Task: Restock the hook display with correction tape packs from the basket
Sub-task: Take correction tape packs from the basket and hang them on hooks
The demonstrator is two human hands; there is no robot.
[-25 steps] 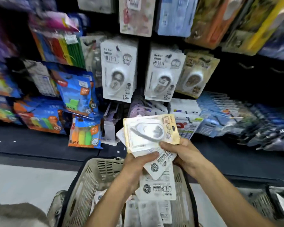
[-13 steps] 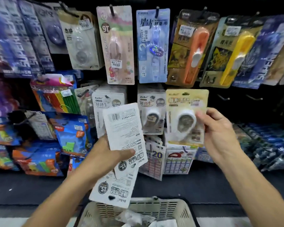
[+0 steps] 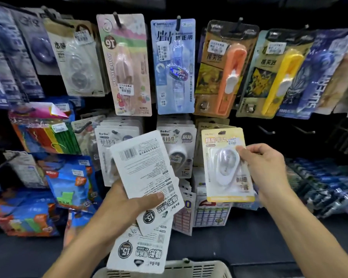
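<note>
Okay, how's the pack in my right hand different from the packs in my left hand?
The yellow-edged pack shows its front with the white dispenser in a clear blister; the left-hand stack shows printed white backs with a barcode. The right hand pinches one upright pack up at the hook row; the left hand grips several fanned, tilted packs lower down. Both seem to be carded correction tape.

Both bare forearms reach up from the bottom edge, the left from 7 o'clock, the right from 5 o'clock. The left hand (image 3: 127, 205) sits near centre, palm turned up, thumb lying flat across toward 3 o'clock, clamping what it holds. The right hand (image 3: 266, 169) is raised at 3 o'clock, its fingers (image 3: 255, 150) curled, thumb and forefinger pinching toward 9 o'clock.
</note>
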